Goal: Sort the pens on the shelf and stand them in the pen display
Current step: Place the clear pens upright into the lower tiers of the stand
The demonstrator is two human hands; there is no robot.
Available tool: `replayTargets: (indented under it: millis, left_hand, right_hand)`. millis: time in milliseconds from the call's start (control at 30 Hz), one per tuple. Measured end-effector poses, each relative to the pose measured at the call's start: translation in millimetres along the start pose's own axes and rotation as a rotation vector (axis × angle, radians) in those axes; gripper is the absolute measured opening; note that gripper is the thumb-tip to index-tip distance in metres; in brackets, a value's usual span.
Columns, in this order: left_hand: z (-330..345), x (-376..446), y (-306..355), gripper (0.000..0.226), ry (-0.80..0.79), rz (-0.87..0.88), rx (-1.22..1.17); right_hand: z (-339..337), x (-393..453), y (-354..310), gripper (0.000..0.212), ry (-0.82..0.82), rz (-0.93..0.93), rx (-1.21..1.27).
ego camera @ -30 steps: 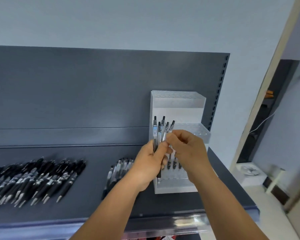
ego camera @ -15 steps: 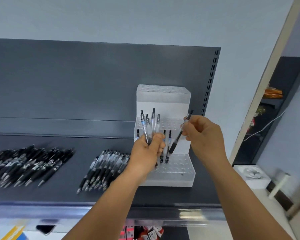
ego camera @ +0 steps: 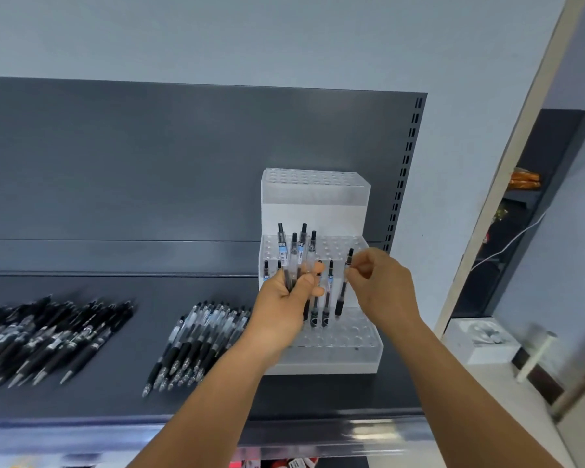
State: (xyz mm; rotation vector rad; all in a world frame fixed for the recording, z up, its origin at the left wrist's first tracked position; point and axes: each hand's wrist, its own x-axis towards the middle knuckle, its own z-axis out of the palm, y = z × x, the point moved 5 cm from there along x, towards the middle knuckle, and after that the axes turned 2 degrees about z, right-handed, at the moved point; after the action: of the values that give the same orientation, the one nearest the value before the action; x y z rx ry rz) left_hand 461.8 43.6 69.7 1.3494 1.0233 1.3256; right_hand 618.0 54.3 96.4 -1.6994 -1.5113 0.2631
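Observation:
A white tiered pen display (ego camera: 345, 346) with rows of holes stands on the dark shelf (ego camera: 115, 403) at the right. My left hand (ego camera: 284, 305) grips a bunch of several clear pens (ego camera: 296, 255), tips down, in front of the display. My right hand (ego camera: 379, 285) pinches a single pen (ego camera: 342, 292) near its top, upright, its tip just over a hole in the lowest tier. Two pens (ego camera: 326, 298) stand in the lowest tier beside it; more stand behind my left hand.
Two heaps of loose pens lie on the shelf: black ones (ego camera: 44, 339) at the far left, clear ones (ego camera: 196, 339) beside my left arm. A perforated upright (ego camera: 402, 177) bounds the shelf's back panel on the right. A doorway (ego camera: 520, 231) opens further right.
My right hand drew one pen out of the bunch, carried it right, then turned it upright and lowered it toward the lowest tier. The left hand kept its bunch.

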Motion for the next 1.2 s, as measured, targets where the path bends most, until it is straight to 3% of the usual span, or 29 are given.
replayTargets:
  millis: [367, 500, 667, 933, 1200]
  left_hand:
    - [0, 6, -3, 0.019, -0.075, 0.008, -0.024]
    - [8, 5, -3, 0.019, -0.145, -0.012, -0.027]
    - [20, 4, -2, 0.02, -0.239, -0.014, 0.029]
    - [16, 7, 0, 0.022, -0.173, 0.054, 0.072]
    - [16, 9, -3, 0.021, -0.214, 0.06, 0.099]
  right_hand:
    - [12, 1, 1, 0.018, -0.101, 0.094, -0.201]
    - [-4, -5, -16, 0.012, -0.009, -0.015, -0.001]
    - [-12, -15, -35, 0.021, -0.165, -0.04, 0.33]
    - [-36, -3, -13, 0.012, 0.174, 0.001, 0.237]
    - [-13, 2, 10, 0.02, 0.119, 0.025, 0.07]
